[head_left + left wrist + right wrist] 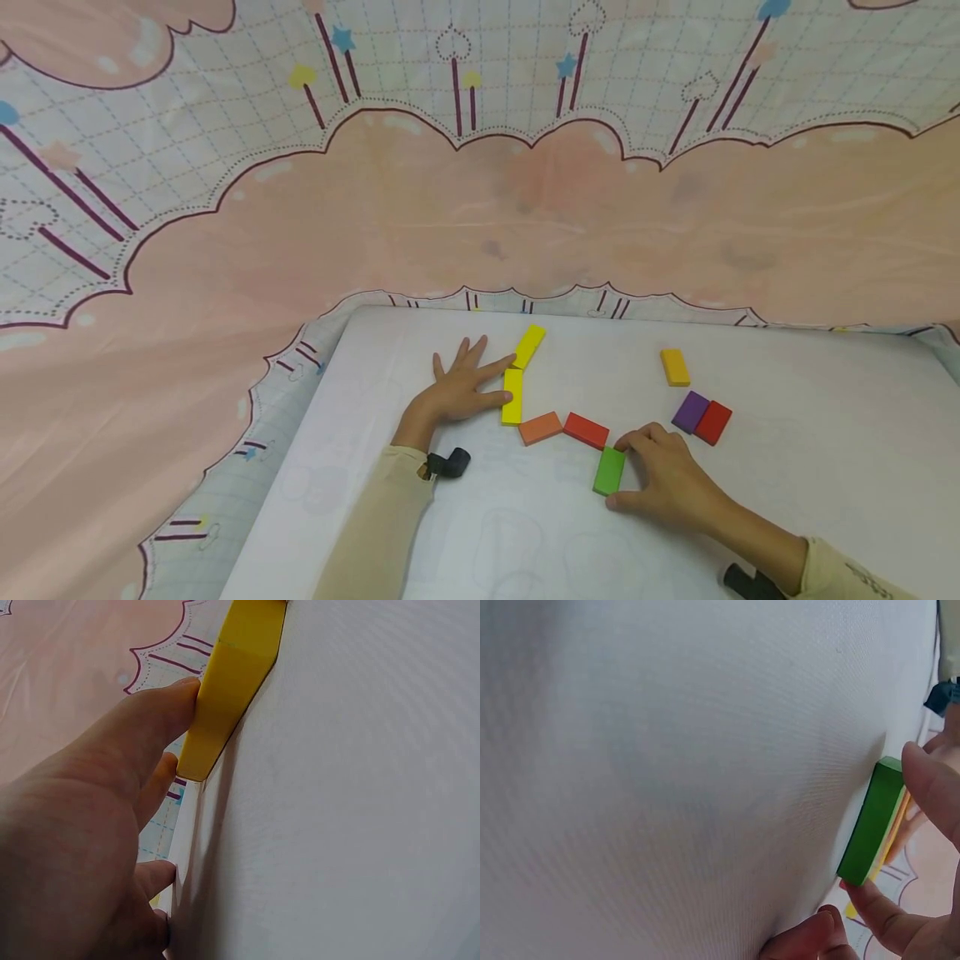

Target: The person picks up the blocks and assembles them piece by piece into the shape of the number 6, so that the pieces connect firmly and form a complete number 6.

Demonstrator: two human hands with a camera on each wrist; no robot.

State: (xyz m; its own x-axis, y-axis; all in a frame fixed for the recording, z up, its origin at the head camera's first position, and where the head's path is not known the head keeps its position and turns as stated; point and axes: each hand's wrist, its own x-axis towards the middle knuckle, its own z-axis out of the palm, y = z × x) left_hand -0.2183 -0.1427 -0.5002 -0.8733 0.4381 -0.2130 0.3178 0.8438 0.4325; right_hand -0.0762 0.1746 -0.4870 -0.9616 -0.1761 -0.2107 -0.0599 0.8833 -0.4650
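Two yellow blocks meet end to end, the upper one (530,344) tilted and the lower one (512,400) nearly upright in the head view. My left hand (461,390) touches them with spread, straight fingers; its thumb rests against a yellow block (232,682) in the left wrist view. An orange block (541,428) and a red block (586,430) continue the row. At its right end, my right hand (671,479) pinches a green block (609,471) by its two ends. In the right wrist view, thumb and finger meet the ends of the green block (873,821).
On the right side of the white table (825,467) lie a yellow-orange block (675,367), and a purple block (690,412) touching a second red block (713,422). A patterned cloth (525,217) hangs behind the table's far edge.
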